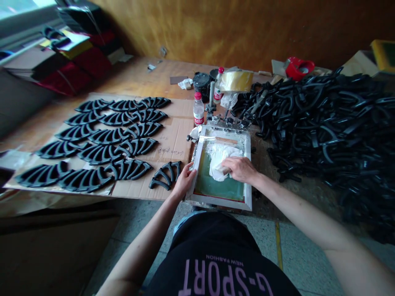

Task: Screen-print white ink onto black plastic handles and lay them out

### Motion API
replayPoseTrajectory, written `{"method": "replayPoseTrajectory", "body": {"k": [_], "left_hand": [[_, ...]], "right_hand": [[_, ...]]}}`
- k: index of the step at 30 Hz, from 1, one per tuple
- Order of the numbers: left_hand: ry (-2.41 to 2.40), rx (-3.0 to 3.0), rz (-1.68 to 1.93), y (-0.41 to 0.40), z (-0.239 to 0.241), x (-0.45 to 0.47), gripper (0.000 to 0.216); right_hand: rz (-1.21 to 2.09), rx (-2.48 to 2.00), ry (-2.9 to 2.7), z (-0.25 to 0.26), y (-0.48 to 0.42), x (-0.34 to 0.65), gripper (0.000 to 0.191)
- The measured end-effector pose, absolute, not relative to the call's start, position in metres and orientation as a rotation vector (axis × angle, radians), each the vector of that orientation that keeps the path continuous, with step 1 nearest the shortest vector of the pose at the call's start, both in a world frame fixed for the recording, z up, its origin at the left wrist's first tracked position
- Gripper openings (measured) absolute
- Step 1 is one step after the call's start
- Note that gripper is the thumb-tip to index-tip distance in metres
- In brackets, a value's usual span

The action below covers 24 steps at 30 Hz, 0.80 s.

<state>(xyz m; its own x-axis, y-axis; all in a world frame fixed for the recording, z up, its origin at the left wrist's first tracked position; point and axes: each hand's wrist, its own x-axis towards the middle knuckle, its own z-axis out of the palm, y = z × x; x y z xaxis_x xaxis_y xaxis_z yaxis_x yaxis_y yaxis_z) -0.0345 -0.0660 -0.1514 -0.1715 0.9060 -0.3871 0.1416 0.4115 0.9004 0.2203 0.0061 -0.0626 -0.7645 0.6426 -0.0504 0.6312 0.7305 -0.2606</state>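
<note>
A screen printing frame [248, 187] with a pale rim and green mesh lies in front of me at the table's edge. My left hand [186, 179] is closed on the frame's left rim. On the mesh, my right hand [241, 169] presses a crumpled white cloth [218, 159], its fingers closed around the cloth's right side. A flat wooden strip [226, 140] lies across the frame's far end, beyond the cloth. Just left of my left hand, a few curved black plastic pieces [166, 176] rest on cardboard.
Rows of curved black pieces [100, 153] cover the cardboard [173, 142] at left. A large heap of black parts [324, 119] fills the right side. Behind the frame stand a red-capped bottle [198, 110], a dark tub [201, 82] and a metal clamp [211, 107]. Red tape [298, 69] lies farther back.
</note>
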Motion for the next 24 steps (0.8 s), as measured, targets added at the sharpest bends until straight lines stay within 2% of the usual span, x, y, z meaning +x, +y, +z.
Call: {"method": "replayPoseTrajectory", "body": {"k": [4,9,10,13,15,17,20,24], "left_hand": [[1.563,0.895,0.933,-0.066,-0.149,-0.033,0.066],[1.552,0.886,0.929,-0.067,-0.142,-0.034,0.067],[1.555,0.891,0.92,-0.067,-0.136,-0.035,0.068],[1.563,0.917,0.942,-0.067,-0.106,-0.038,0.069],[1.545,0.924,1.002,-0.065,-0.078,-0.039,0.063],[1.491,0.912,1.055,-0.058,-0.05,-0.038,0.058],[1.358,0.911,1.243,-0.036,-0.014,-0.032,0.058],[1.16,0.961,1.487,0.007,0.021,-0.018,0.057]], "right_hand": [[0.38,-0.995,-2.844,-0.078,-0.009,0.222,0.031],[0.413,-1.093,-2.806,-0.06,0.01,0.218,0.018],[0.387,-1.151,-2.742,-0.053,0.023,0.213,0.021],[0.257,-1.306,-2.569,-0.031,0.065,0.202,0.052],[0.156,-1.374,-2.443,-0.018,0.09,0.212,0.064],[0.089,-1.416,-2.244,-0.011,0.109,0.241,0.06],[0.131,-1.566,-1.939,-0.025,0.119,0.295,0.039],[0.514,-1.816,-2.051,-0.082,0.084,0.313,0.032]]}}
